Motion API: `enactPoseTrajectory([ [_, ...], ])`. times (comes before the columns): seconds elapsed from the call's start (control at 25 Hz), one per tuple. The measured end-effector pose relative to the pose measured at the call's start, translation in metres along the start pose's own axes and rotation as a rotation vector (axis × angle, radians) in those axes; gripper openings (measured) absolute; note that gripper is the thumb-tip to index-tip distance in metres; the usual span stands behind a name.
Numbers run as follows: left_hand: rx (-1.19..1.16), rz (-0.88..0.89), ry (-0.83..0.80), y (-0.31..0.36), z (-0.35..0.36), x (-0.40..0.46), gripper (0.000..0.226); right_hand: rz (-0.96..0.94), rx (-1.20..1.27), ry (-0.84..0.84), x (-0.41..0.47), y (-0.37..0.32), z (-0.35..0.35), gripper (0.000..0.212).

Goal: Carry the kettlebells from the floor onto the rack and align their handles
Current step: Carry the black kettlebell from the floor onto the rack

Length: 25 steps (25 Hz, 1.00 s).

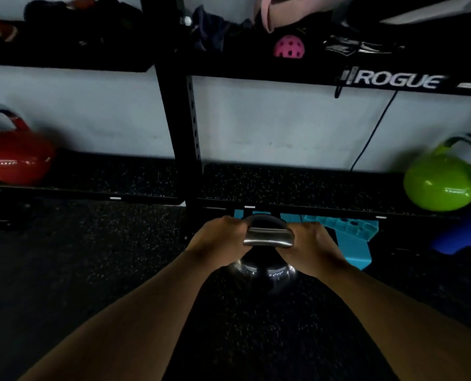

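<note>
Here both hands clasp the smooth steel handle (268, 239) of a glossy black kettlebell (264, 270): the left hand (217, 243) and right hand (312, 244) each wrap a grip around one end, leaving the bare middle showing. The round bell hangs near the speckled rubber floor (77, 257), just before the black steel rack (183, 127). On its low rubber-lined shelf sit a shiny red kettlebell (15, 158) far left and a lime-green kettlebell (443, 182) far right.
</note>
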<state>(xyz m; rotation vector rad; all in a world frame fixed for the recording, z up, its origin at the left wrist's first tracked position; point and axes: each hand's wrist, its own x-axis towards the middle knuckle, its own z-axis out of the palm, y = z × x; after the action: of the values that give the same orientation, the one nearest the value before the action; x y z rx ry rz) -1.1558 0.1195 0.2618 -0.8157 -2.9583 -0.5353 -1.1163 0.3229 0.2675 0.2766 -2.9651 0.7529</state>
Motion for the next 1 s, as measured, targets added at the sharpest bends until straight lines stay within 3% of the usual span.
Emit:
enactPoseTrajectory([
  [0.16, 0.076, -0.025, 0.029, -0.054, -0.005, 0.074, 0.019, -0.004, -0.005, 0.056, 0.089, 0.015, 0.013, 0.008],
  [0.48, 0.064, -0.081, 0.065, -0.101, -0.006, 0.199, 0.037, 0.005, 0.025, 0.141, 0.223, 0.059, 0.016, 0.027],
  [0.68, 0.053, -0.048, 0.04, -0.111, -0.002, 0.261, 0.02, -0.002, 0.05, 0.166, 0.279, 0.09, 0.017, 0.008],
  [0.88, 0.016, -0.163, 0.045, -0.119, 0.013, 0.298, 0.016, 0.048, 0.061, 0.179, 0.316, 0.107, 0.019, 0.033],
  [1.0, -0.098, -0.242, 0.022, -0.125, 0.012, 0.317, 0.018, 0.142, 0.11, 0.173, 0.333, 0.109, 0.019, 0.036],
])
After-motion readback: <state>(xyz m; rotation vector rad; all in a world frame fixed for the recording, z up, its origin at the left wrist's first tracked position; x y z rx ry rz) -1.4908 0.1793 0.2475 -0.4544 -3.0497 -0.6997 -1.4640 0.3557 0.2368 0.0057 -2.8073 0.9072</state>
